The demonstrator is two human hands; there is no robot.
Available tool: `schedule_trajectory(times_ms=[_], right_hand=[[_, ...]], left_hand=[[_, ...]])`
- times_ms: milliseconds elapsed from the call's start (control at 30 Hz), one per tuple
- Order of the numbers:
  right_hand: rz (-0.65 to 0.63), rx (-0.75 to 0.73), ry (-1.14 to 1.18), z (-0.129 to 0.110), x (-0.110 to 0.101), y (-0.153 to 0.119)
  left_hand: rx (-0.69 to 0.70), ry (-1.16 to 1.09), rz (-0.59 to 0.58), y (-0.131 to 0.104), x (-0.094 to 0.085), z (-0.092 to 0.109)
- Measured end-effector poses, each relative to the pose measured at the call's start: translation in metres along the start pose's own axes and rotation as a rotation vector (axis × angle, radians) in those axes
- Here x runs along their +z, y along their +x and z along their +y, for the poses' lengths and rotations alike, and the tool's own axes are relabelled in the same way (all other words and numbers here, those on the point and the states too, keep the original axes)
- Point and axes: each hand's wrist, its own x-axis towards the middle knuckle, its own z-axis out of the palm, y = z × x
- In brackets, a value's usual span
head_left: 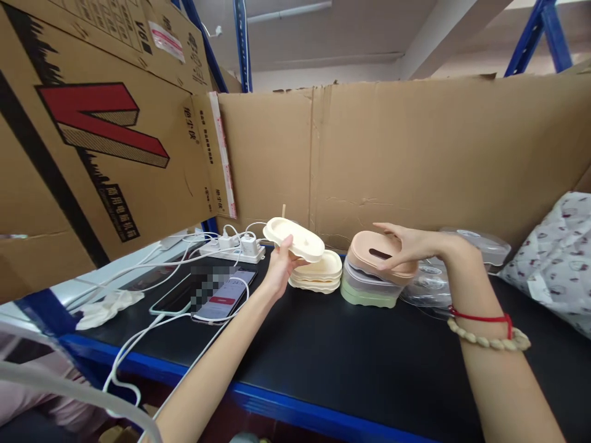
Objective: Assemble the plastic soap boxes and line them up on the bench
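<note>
Black tabletop [346, 363] beneath both hands. Coloured stack beneath and left of right hand [418, 245]: pink piece [360, 246] on top, lilac tier [369, 282], green base [369, 299]. Right hand open in a wide C over the pink piece; firm contact unclear. Cream stack [325, 264] just right of left hand [279, 271], which pinches a cream piece [300, 237] by its near edge, thumb uppermost.

Handling, my judgement: keep the rim pinch light, steady the free ends; spread right thumb and fingers on opposite sides, pressing evenly so lower tiers don't skid.

Cream piece tilted, broad face up; long axis slants from upper left down to right of left hand. Pink piece's slot [379, 253] runs roughly sideways, left of right palm.
</note>
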Motion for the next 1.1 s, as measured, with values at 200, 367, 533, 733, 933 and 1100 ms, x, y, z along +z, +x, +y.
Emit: schedule_trajectory(times_ms=[200,367,533,733,933,1100], right_hand=[[-0.052,-0.013,-0.048,-0.002,0.008,0.012],[-0.062,-0.024,-0.051,-0.001,0.009,0.015],[-0.023,-0.044,-0.079,-0.003,0.009,0.014],[0.008,-0.148,-0.05,0.004,0.011,0.021],[0.008,-0.147,-0.02,0.009,0.012,0.025],[-0.013,-0.112,-0.008,0.005,0.011,0.021]], left_hand=[[0.007,0.039,0.01,-0.001,-0.001,-0.001],[-0.007,0.164,0.065,-0.003,0.0,-0.001],[-0.051,0.173,0.083,-0.002,0.0,-0.001],[-0.016,0.264,0.116,-0.002,-0.001,-0.005],[0.085,0.322,0.007,-0.003,-0.004,-0.01],[0.189,0.514,-0.02,0.006,-0.011,-0.019]])
